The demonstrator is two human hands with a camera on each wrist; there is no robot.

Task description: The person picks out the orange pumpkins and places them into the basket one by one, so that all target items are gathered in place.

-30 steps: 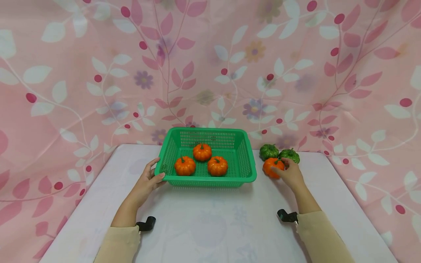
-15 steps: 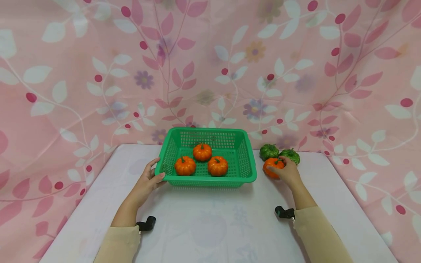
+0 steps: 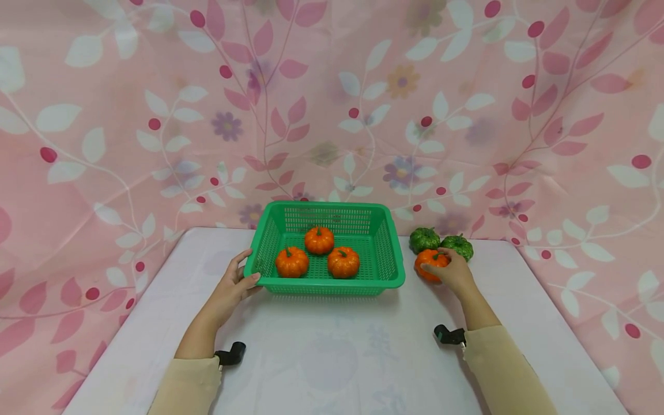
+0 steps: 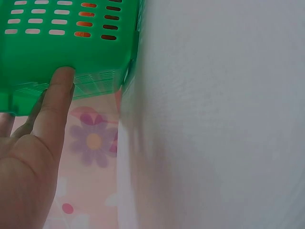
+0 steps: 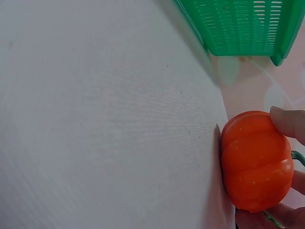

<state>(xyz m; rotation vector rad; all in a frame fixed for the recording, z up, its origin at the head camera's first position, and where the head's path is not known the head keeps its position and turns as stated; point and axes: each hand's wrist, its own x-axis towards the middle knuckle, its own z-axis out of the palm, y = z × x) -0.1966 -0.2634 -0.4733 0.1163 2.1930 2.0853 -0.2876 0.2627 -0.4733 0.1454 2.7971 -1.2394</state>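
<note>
My left hand [image 3: 231, 291] holds the front left corner of a green plastic basket [image 3: 332, 283], thumb at the front rim and fingers along the left side. The left wrist view shows a fingertip [image 4: 63, 76] against the basket's slotted wall [image 4: 40, 52]. Inside the basket sit three small orange pumpkins [image 3: 291, 262]. Right of it, my right hand [image 3: 459, 275] grips another orange pumpkin [image 3: 428, 264] between thumb and fingers. Seen from the right wrist, this pumpkin [image 5: 257, 162] is right at the white tabletop, its green stem toward the palm.
Two glittery green pumpkins [image 3: 424, 240] stand just behind the gripped one, near the table's back edge. A white cloth covers the table [image 3: 332, 351]. Behind it hangs a pink floral curtain [image 3: 332, 115]. Small black wrist cameras [image 3: 230, 353] are strapped at both sleeves.
My right hand and forearm have shifted slightly left, fingers settling round the orange pumpkin. The left hand, the basket and its pumpkins stay where they were.
</note>
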